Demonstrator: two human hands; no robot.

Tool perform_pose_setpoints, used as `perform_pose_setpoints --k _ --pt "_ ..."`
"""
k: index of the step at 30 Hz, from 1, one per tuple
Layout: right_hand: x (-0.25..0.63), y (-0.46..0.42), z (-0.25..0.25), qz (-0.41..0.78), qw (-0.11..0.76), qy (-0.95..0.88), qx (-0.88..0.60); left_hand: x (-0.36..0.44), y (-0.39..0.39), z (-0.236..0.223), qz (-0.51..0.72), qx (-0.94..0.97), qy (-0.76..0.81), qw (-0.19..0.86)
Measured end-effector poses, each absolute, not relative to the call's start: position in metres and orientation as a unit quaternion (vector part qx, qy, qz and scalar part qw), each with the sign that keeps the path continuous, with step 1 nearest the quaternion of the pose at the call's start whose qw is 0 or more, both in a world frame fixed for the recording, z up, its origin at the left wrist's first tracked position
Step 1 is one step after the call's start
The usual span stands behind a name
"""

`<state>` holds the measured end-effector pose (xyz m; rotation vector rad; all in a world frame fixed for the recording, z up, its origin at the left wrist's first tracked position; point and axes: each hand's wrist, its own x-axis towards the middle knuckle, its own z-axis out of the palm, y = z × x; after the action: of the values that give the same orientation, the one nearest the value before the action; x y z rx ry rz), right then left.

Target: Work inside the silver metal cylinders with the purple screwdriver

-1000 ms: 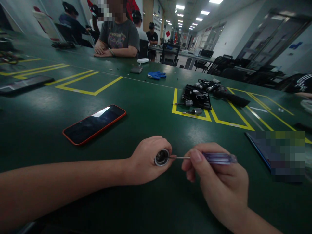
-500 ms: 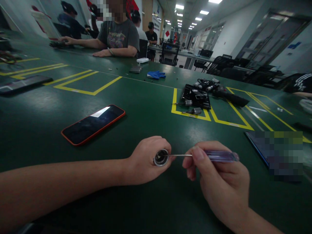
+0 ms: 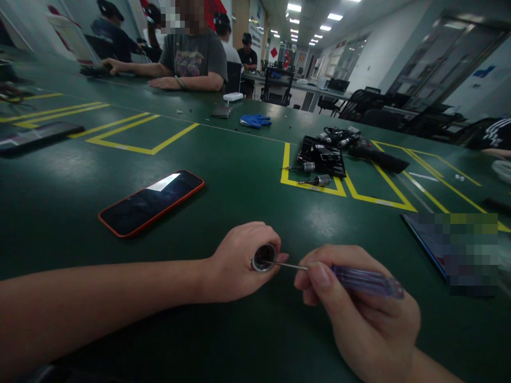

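Purple screwdriver [image 3: 365, 281]: one, right hand [image 3: 365, 324] | metal cylinder [image 3: 262, 256]: one, left hand [image 3: 237, 263]

The single head view is taken from the wearer's head, above the near side of the table [image 3: 239, 165]. It faces 12 o'clock, angled downward, and includes the room beyond. The left hand [image 3: 245, 263] is at close range at 6 o'clock, the right hand [image 3: 363, 308] between 4 and 5 o'clock; ceiling lights [image 3: 335, 17] are distant, at 1 o'clock.
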<state>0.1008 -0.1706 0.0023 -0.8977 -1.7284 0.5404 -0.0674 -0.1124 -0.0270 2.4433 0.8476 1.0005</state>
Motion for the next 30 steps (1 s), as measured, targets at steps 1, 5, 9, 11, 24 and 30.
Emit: perform_pose_setpoints --k 1,5,9,11,24,30 --pt "0.1006 -0.1708 0.0024 0.222 0.528 -0.729 -0.374 -0.0673 -0.1125 -0.0271 0.350 0.866 0.306 0.184" --pt "0.1000 -0.1705 0.0035 0.214 0.535 -0.721 -0.384 -0.0679 -0.1120 -0.0279 0.344 0.867 0.306 0.190" --pt "0.0998 -0.1697 0.0044 0.203 0.538 -0.723 -0.384 -0.0682 -0.1125 -0.0270 0.345 0.866 0.306 0.196" --pt "0.1000 -0.1698 0.0040 0.204 0.529 -0.731 -0.381 -0.0679 -0.1132 -0.0259 0.343 0.865 0.311 0.194" --pt "0.0994 -0.1727 0.0079 0.181 0.523 -0.730 -0.400 -0.0690 -0.1133 -0.0259 0.355 0.865 0.294 0.196" --pt "0.0984 -0.1692 0.0005 0.262 0.541 -0.680 -0.419 -0.0680 -0.1135 -0.0265 0.357 0.861 0.299 0.203"
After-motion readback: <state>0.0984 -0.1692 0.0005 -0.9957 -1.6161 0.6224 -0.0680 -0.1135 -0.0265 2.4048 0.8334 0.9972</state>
